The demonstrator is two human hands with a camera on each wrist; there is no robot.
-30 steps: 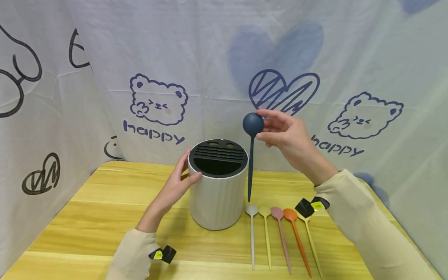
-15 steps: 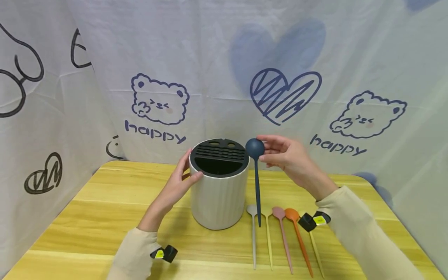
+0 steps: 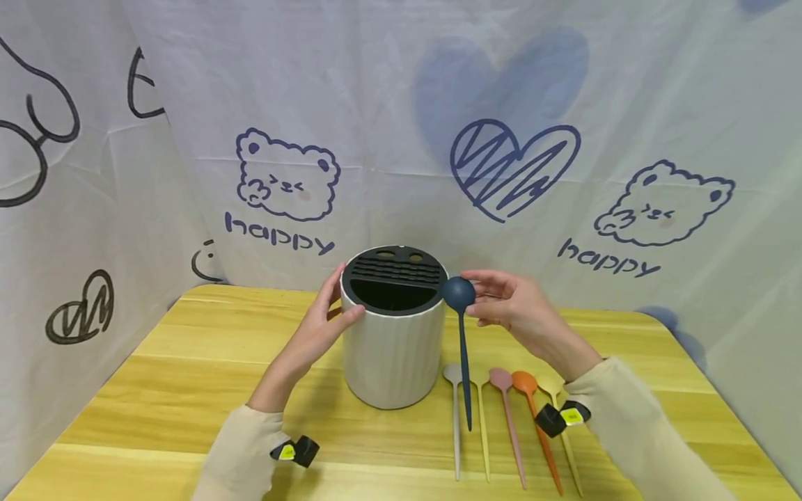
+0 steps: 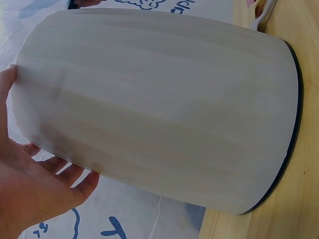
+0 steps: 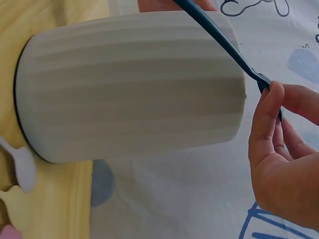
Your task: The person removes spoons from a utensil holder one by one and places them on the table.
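Observation:
A white ribbed cylindrical utensil holder (image 3: 391, 362) with a black slotted top (image 3: 396, 278) stands upright on the wooden table. My left hand (image 3: 316, 327) holds its upper left side, thumb near the front rim and fingers round the side. To the right of the holder, my right hand (image 3: 523, 309) pinches a dark blue spoon (image 3: 459, 293) by its round bowl. The spoon's thin handle hangs down, close to vertical. In the right wrist view the thumb and fingers of my right hand (image 5: 284, 149) grip the spoon's bowl end (image 5: 263, 82), its bowl mostly hidden.
Several spoons lie in a row at the right front: white (image 3: 453, 374), pale yellow (image 3: 480, 377), pink (image 3: 500, 379), orange (image 3: 525, 382) and another yellow one (image 3: 551, 385). A printed cloth (image 3: 388, 104) hangs behind the table (image 3: 219, 390).
My right hand has lowered the blue spoon beside the holder, its handle tip now in front of the row of spoons. My left hand stays on the holder.

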